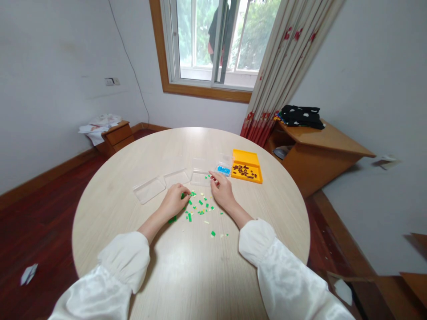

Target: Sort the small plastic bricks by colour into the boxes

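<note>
Small green and pale yellow building bricks (200, 202) lie loosely scattered in the middle of the round table. My left hand (175, 198) rests at the left edge of this scatter, its fingers curled together around green bricks. Over the right end of a clear plastic box (199, 178) reaches my right hand (221, 189), fingers stretched forward and slightly apart. A few green bricks (207, 177) are in that box, right by its fingertips. I make out nothing held in the right hand, though its palm side is hidden.
Two more clear boxes, one at the left (149, 190) and one nearer the middle (176, 178), stand beside it. Right of them are a small clear box with blue pieces (223, 170) and an open yellow case (246, 158) holding dark brown pieces. The round table (200, 275) bears everything.
</note>
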`<action>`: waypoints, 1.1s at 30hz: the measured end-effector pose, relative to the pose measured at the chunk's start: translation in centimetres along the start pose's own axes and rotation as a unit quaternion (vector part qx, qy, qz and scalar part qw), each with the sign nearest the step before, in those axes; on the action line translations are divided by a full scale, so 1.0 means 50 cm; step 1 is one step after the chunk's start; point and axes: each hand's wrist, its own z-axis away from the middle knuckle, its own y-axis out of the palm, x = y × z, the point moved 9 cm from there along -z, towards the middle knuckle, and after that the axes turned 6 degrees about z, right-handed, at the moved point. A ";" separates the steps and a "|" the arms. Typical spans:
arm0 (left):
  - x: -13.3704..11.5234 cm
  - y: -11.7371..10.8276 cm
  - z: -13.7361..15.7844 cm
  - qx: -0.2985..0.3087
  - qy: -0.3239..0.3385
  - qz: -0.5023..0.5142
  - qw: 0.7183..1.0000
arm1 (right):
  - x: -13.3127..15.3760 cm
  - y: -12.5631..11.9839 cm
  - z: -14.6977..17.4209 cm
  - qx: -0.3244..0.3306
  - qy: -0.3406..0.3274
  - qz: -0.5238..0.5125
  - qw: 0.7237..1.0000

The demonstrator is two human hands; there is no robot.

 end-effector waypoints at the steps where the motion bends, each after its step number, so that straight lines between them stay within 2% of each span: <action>1: -0.002 0.000 0.000 -0.001 0.003 0.000 1.000 | 0.001 0.000 0.000 0.001 -0.001 0.000 1.000; 5: -0.007 -0.004 0.000 -0.011 0.011 0.008 1.000 | 0.013 -0.003 0.000 0.003 -0.014 0.001 1.000; 8: -0.015 -0.014 0.000 -0.026 0.020 0.024 0.999 | 0.044 -0.004 0.005 0.012 -0.054 0.000 0.998; 13: -0.043 -0.038 0.004 -0.063 0.053 0.050 0.995 | 0.111 0.023 0.024 0.100 -0.146 -0.008 0.984; 17: -0.063 -0.046 0.010 -0.080 0.086 0.066 0.991 | 0.126 0.038 0.033 0.135 -0.170 0.009 0.976; 25: -0.075 -0.045 0.011 -0.078 0.096 0.084 0.989 | 0.118 0.043 0.034 0.137 -0.153 0.009 0.979; 28: -0.054 -0.060 0.007 -0.097 0.064 0.073 0.991 | 0.098 0.022 0.021 0.086 -0.125 0.029 0.988; 31: -0.006 -0.075 0.001 -0.109 0.000 0.036 0.993 | 0.055 -0.010 0.004 0.010 -0.059 0.070 0.996; 33: 0.021 -0.077 -0.003 -0.094 -0.030 0.001 0.995 | 0.023 -0.024 -0.002 -0.022 -0.014 0.092 0.995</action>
